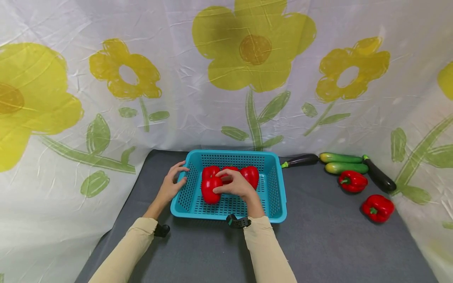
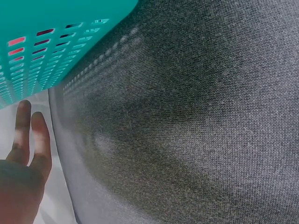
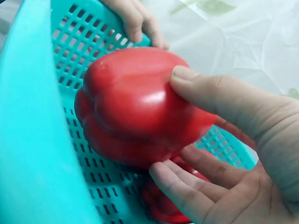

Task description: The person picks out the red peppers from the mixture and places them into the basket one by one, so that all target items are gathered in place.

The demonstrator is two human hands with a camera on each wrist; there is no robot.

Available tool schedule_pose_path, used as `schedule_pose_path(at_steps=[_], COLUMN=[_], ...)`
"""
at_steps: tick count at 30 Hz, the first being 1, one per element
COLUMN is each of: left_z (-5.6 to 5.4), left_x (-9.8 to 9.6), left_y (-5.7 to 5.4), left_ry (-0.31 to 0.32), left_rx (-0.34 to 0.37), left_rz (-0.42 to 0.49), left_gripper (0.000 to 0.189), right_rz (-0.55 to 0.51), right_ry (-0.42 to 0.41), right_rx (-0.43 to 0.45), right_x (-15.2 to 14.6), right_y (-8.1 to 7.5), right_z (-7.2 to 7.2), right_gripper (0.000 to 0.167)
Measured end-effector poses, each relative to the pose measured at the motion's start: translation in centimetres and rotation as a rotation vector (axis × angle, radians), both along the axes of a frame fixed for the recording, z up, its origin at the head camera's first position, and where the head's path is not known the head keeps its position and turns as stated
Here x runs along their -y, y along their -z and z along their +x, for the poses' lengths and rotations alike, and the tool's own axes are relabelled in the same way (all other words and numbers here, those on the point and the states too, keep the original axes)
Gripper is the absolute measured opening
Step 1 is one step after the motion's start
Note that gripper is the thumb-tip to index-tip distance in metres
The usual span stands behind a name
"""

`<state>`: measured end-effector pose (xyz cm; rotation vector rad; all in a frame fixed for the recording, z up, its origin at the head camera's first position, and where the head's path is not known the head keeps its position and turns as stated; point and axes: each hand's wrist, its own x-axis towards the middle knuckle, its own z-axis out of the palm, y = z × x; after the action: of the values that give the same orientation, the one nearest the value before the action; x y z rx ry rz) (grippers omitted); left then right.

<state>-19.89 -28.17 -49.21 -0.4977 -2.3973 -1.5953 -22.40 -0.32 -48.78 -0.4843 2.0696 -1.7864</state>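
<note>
My right hand point(image 1: 235, 184) grips a red bell pepper point(image 1: 210, 192) between thumb and fingers, inside a turquoise perforated basket point(image 1: 228, 218). In the right wrist view the held pepper point(image 3: 135, 102) is tilted on its side, with another red bell pepper point(image 3: 163, 205) below it. More red bell peppers point(image 1: 249, 177) lie in the basket, partly hidden by my right hand. At the basket's left rim is my left hand point(image 1: 171, 185), fingers spread and fingertips touching the rim. Two of its fingers point(image 2: 41, 140) extend outside the basket wall in the left wrist view.
Right of the basket, on the dark grey cloth point(image 1: 318, 243), lie two eggplants point(image 1: 380, 175), two green zucchini-like vegetables point(image 1: 347, 168), and two red bell peppers point(image 1: 378, 208). A white flower-printed curtain point(image 1: 198, 118) hangs behind and at the sides.
</note>
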Motion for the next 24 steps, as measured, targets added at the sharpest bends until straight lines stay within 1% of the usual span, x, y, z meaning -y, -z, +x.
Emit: schedule_pose_path(at_steps=[3,9,16,24], left_z=[0.0,-0.1,-0.1,0.0], left_x=[0.0,0.1,0.1,0.0], left_y=[0.0,0.1,0.2,0.0], left_ry=[0.0,0.005,0.013,0.016], left_rx=[0.0,0.004,-0.004,-0.008], left_rz=[0.0,0.004,0.014,0.007], left_gripper=[0.027,0.027,0.027,0.027], right_rz=[0.021,-0.005,-0.023,-0.006], right_ry=[0.012,0.024,0.01,-0.022], right_rx=[0.003,0.098,0.14,0.204], right_x=[0.4,0.9,1.2,1.5], right_y=[0.3,0.7,1.0,1.3], right_z=[0.0,0.3,0.5,1.0], right_gripper=[0.055,0.053,0.05,0.047])
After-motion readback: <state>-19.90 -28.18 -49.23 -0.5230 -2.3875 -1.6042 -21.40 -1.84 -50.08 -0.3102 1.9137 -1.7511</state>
